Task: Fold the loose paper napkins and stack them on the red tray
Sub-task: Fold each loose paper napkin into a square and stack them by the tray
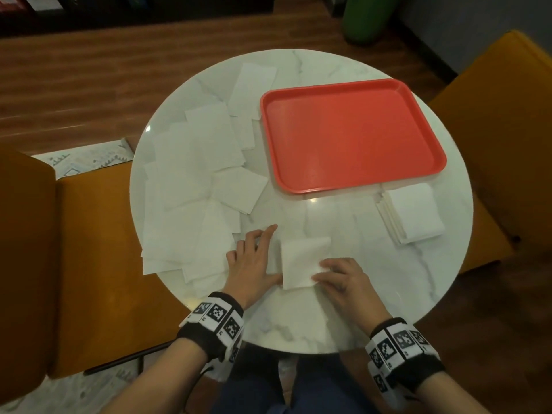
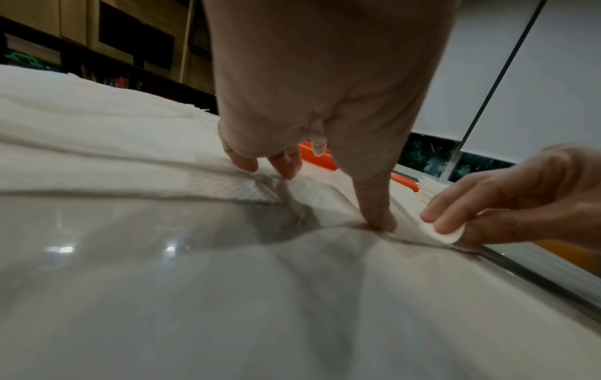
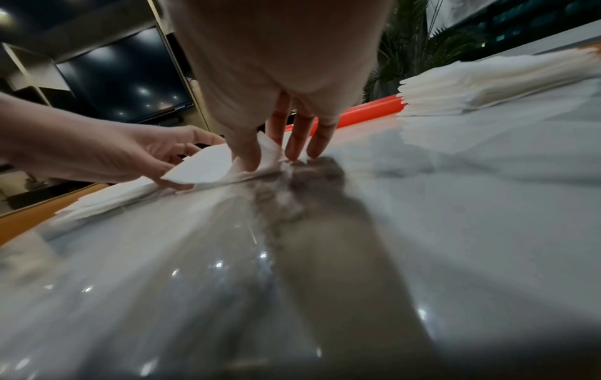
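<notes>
A folded white napkin (image 1: 301, 259) lies on the marble table near its front edge. My left hand (image 1: 257, 258) lies flat beside it with straight, spread fingers, and its thumb (image 2: 374, 205) presses down the napkin's left edge. My right hand (image 1: 331, 273) pinches the napkin's near right corner (image 2: 450, 235) between thumb and fingers. Several loose unfolded napkins (image 1: 191, 186) overlap across the left half of the table. The red tray (image 1: 352, 85) sits at the back right with nothing on it. A stack of folded napkins (image 1: 412, 213) rests on the table just in front of the tray.
The round white marble table (image 1: 313, 318) is ringed by orange chairs (image 1: 98, 264) to the left and right. Bare tabletop lies between my hands and the tray. A green object (image 1: 367, 16) stands on the wooden floor behind the table.
</notes>
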